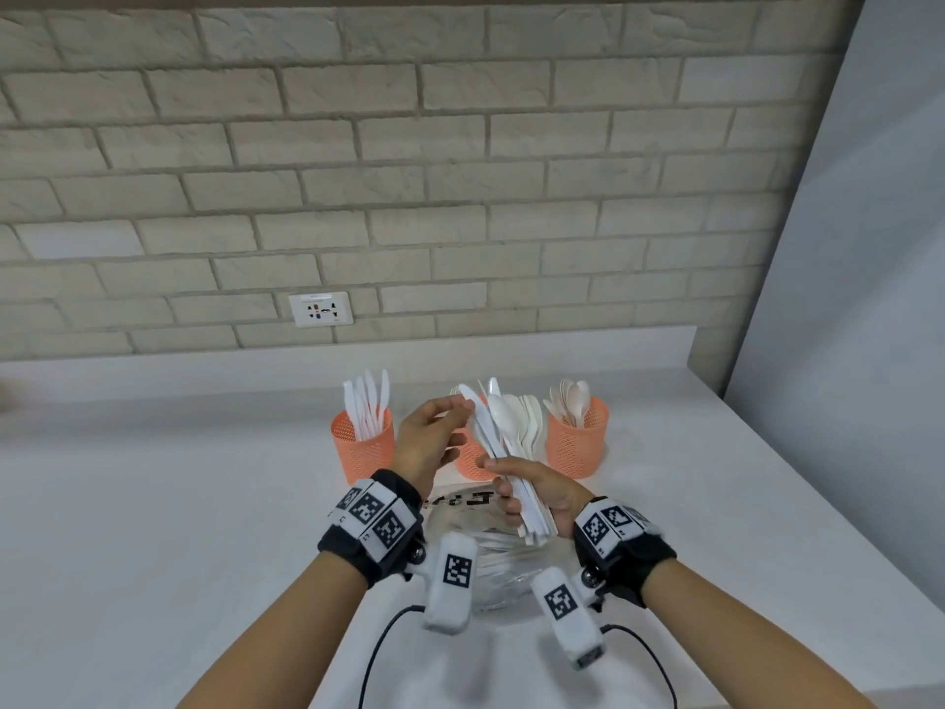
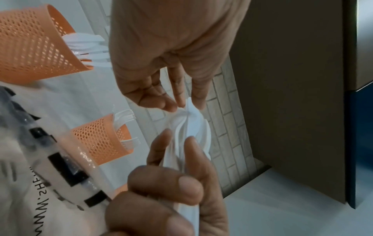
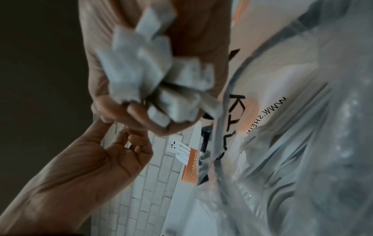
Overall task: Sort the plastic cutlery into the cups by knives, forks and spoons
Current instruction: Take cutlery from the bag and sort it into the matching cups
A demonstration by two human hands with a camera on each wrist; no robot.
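Observation:
My right hand [image 1: 506,486] grips a fanned bundle of white plastic cutlery [image 1: 503,432] by the handles, with spoons and knives pointing up. In the right wrist view the handle ends [image 3: 153,76] fill my palm. My left hand [image 1: 457,409] pinches the tip of a knife [image 1: 473,401] at the bundle's left side; its fingertips [image 2: 181,103] close on the white tip. Three orange mesh cups stand behind: the left cup [image 1: 363,447] holds knives, the middle cup [image 2: 101,140] holds forks and is mostly hidden by my hands, and the right cup [image 1: 578,442] holds spoons.
A clear plastic bag [image 1: 486,560] with printed lettering lies on the white counter [image 1: 179,504] under my hands, with more cutlery inside. A brick wall with a socket [image 1: 320,309] runs behind the cups. A grey panel [image 1: 844,299] borders the counter on the right.

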